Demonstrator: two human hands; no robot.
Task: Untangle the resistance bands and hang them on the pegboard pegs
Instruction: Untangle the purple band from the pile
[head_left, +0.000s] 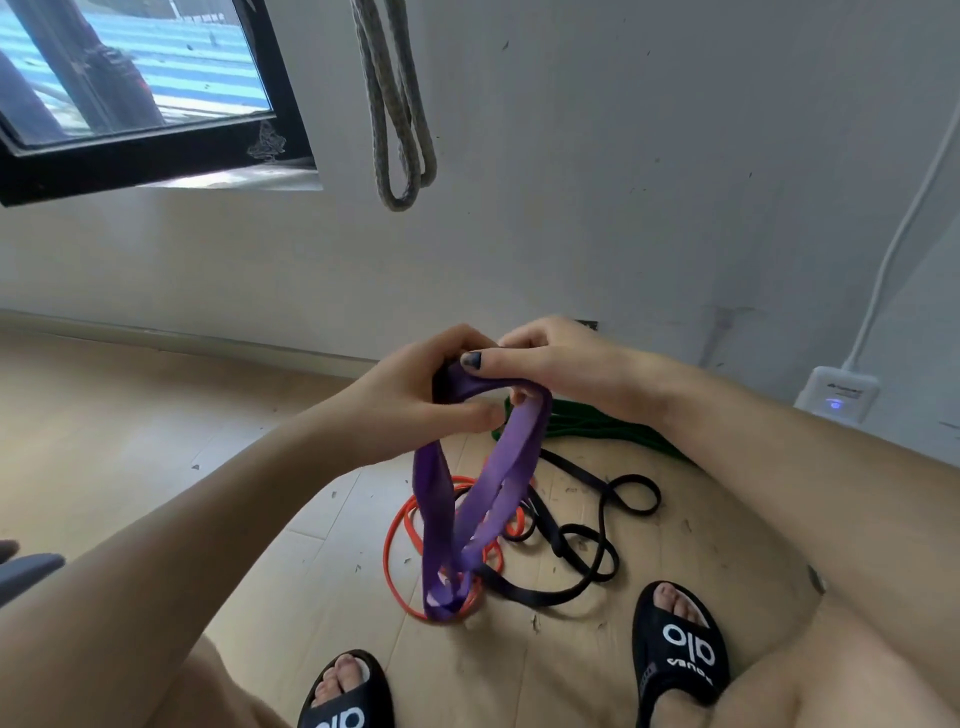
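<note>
A pale wall (623, 156) and a wood floor (130, 415) fill most of the view, with a dark-framed window (130, 104) set at the upper left. A grey band (400, 119) is seen hanging down the wall from above the frame edge; its support is cut off, so whether it sits on a peg cannot be told. On the floor between the sandalled feet (680, 639) a heap of bands is left: a black band (587, 545) sprawled in loops, an orange band (405, 551) coiled under it, and a green band (587, 421) bunched nearest the wall. The purple band (441, 519) is raised out of this heap, its lower loops dangling down to the orange coil, apparently so that its twists can be worked free under its own weight. Its top is gripped by both hands held close together: the left hand (410, 395) is curled round the upper fold, and the right hand (561, 369) pinches the same fold with thumb against fingers. A white adapter (836, 395) with a lit blue dot is plugged in at the right.
</note>
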